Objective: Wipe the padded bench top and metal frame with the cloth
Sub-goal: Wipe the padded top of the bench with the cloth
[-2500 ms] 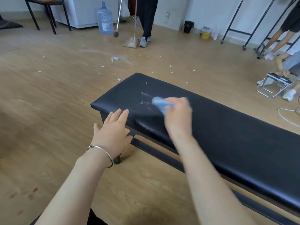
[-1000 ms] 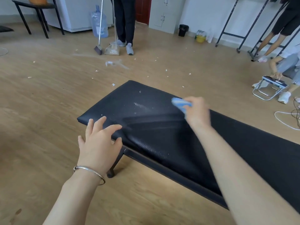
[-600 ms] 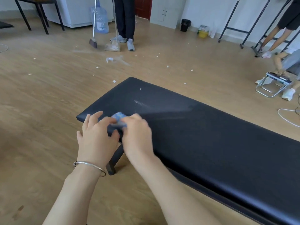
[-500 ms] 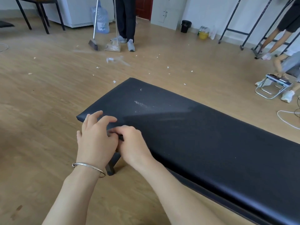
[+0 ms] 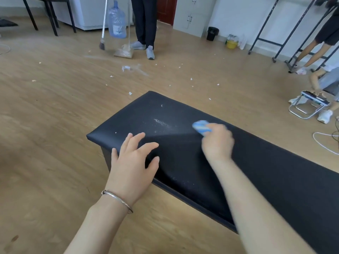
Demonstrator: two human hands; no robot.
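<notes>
Landmark: long black padded bench top (image 5: 256, 171), running from its near-left end away to the right.

- Right hand (image 5: 217, 142): blurred; fingers curled over a small blue-and-white cloth (image 5: 200, 127), bunched and held against the pad toward the far edge of the bench top, some way in from its left end.
- Left hand (image 5: 132, 162): palm down, fingers spread and fairly straight, fingertips resting on the near-left corner of the bench top; holds nothing. Thin silver bangle (image 5: 117, 199) on the wrist.
- Patch of white dust specks (image 5: 161, 123) on the pad, just left of the cloth, between it and the left end.
- Dark metal frame (image 5: 106, 158): a leg shows under the left end; neither hand touches it.
- Floor beyond the bench's left end: scattered white scraps; a standing person with a long-handled broom (image 5: 102, 24) and dustpan (image 5: 123, 52).
- Right of the bench: small folding metal stool (image 5: 308, 107).
</notes>
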